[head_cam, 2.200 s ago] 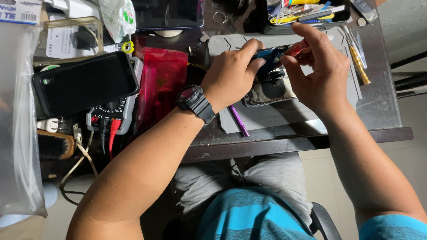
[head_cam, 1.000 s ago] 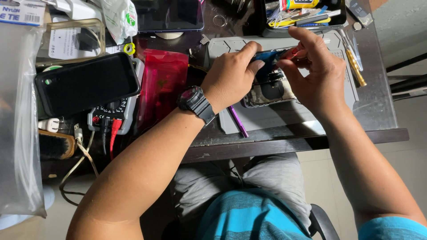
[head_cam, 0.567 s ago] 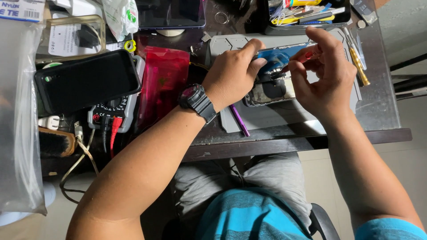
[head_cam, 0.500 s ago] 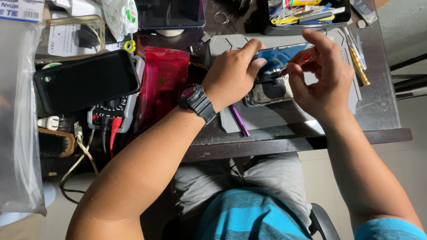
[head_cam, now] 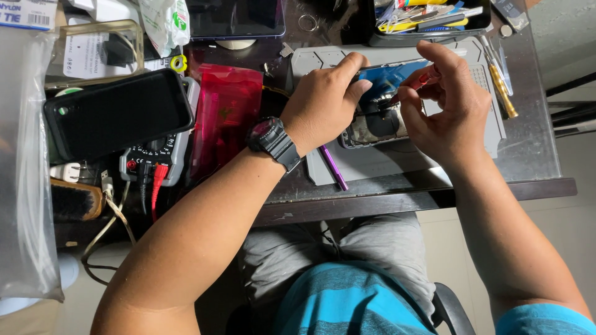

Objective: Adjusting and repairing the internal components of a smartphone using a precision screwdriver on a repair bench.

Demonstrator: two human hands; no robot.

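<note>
Opened phone [head_cam: 372, 124] on grey mat [head_cam: 372, 164] — half-hidden under left hand [head_cam: 320, 102] and right hand [head_cam: 447, 102], both grasping it.

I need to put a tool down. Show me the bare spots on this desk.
Bare room: the grey mat near the front edge, between the purple tool and the right hand, and the dark desk strip right of the mat. The left side around the black phone is crowded.

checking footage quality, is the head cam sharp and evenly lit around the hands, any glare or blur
Head view: sharp on the left hand, right hand and the blue phone part they pinch; soft, even light with faint shadows under the hands on the grey mat; mild glare on the clear plastic bag at the left edge; the opened phone sits partly hidden and dim between the hands.
</note>
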